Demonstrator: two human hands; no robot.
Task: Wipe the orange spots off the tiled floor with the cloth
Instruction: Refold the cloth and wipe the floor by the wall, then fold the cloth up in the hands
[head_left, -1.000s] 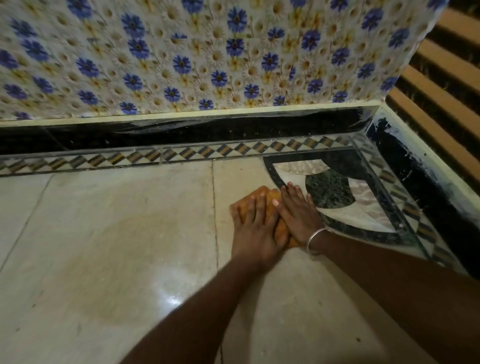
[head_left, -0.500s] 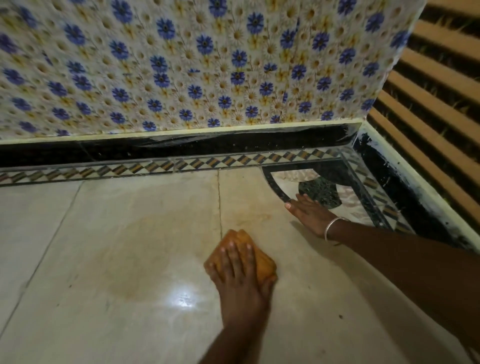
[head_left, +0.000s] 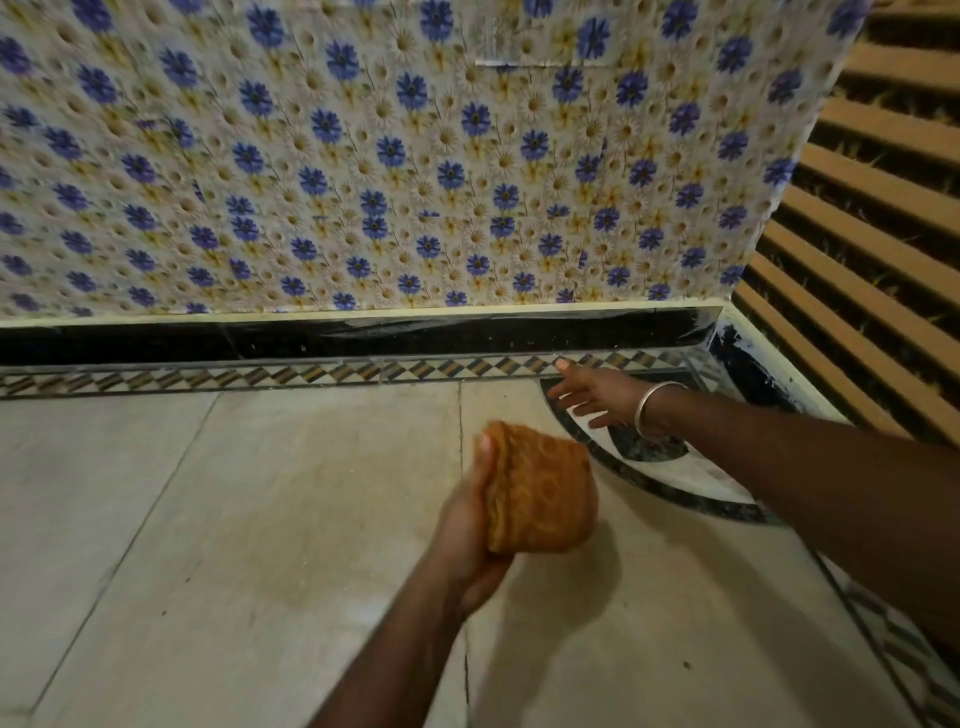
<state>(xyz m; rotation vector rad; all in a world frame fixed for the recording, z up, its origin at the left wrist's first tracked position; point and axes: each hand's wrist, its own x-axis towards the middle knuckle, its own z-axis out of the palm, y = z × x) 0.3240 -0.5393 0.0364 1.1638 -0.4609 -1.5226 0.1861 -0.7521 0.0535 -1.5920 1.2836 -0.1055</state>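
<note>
My left hand (head_left: 467, 525) grips a folded orange cloth (head_left: 540, 493) and holds it lifted above the pale tiled floor (head_left: 208, 519), its underside turned up toward me. A faint brownish-orange smear (head_left: 311, 499) spreads over the tile just left of the cloth. My right hand (head_left: 597, 395), with a silver bangle on the wrist, reaches toward the patterned border strip with fingers spread and holds nothing.
A wall (head_left: 415, 156) with blue flower paper rises behind a black skirting (head_left: 363, 335) and a diamond-pattern border (head_left: 260, 376). A curved black, white and green inlay (head_left: 675, 473) fills the right corner. Wooden slats (head_left: 883, 208) stand to the right.
My left hand has lifted the cloth off the floor and turned it over. My right hand moved away from the cloth toward the border strip. The view tilted upward.
</note>
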